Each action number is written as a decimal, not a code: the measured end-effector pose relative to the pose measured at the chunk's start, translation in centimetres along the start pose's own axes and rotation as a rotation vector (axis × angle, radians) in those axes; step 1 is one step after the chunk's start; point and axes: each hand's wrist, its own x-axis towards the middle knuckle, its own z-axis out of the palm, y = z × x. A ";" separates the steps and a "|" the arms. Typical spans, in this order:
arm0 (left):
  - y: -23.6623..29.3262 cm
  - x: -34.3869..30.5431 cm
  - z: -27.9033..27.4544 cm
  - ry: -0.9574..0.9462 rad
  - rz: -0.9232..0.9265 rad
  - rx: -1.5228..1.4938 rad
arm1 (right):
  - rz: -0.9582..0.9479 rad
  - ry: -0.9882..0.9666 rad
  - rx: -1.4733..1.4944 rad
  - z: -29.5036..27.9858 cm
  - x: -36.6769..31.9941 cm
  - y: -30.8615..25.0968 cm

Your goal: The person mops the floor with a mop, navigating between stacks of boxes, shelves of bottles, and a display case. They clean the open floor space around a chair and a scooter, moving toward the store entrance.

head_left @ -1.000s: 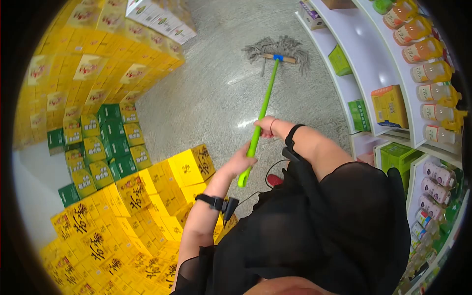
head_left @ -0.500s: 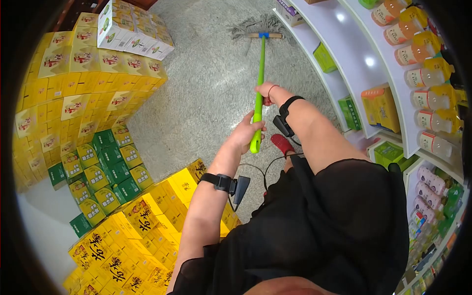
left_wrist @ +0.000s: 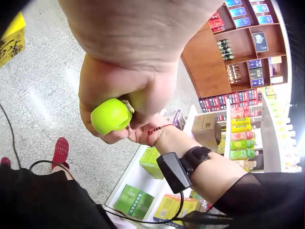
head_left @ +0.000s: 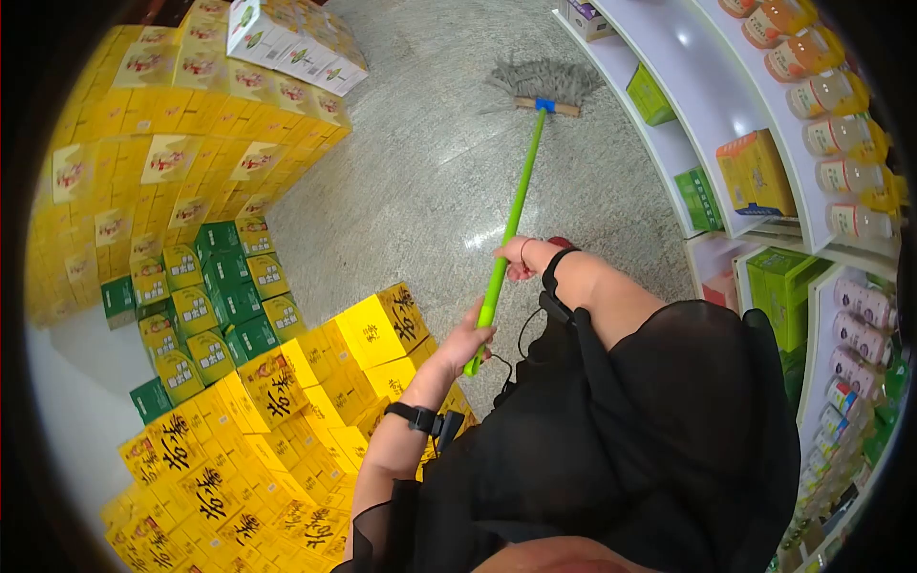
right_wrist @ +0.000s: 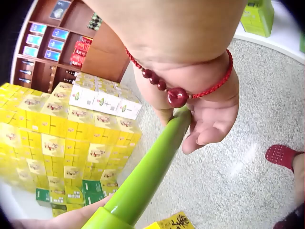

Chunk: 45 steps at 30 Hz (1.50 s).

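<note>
Lime green marks the handle [head_left: 521, 198] of the mop, which slants away from your body across the speckled floor [head_left: 401, 181]. Your left grip [head_left: 462, 342] is clamped on it close to the near end, fingers curled round, and the rounded tip pokes out past them in the left wrist view. Your right grip [head_left: 519, 256] is closed on it farther up, its fingers bent loosely beside the shaft. At the far end, a blue clip [head_left: 545, 106] joins the handle to a wooden bar [head_left: 567, 111], and the grey strands [head_left: 544, 80] lie spread on the floor beyond it, near the white shelves [head_left: 688, 62] on your right. Those shelves carry bottles [head_left: 826, 137] and a yellow box [head_left: 755, 174]. On your left stand stacked yellow cartons [head_left: 244, 110], with white boxes [head_left: 298, 43] on top and green boxes [head_left: 229, 274] just beside them. A beaded red bracelet [right_wrist: 214, 90] circles your right wrist.
</note>
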 end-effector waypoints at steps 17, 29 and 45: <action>-29.8 -24.3 0.7 -0.032 -0.028 0.176 | 0.216 -0.555 -0.555 26.5 -6.4 21.1; -25.7 -20.9 5.8 0.011 -0.033 0.198 | 0.093 -0.371 -0.383 20.6 -6.6 23.3; -4.6 -3.0 25.7 -0.047 0.207 -0.021 | -0.270 0.325 0.005 -6.3 -14.8 20.6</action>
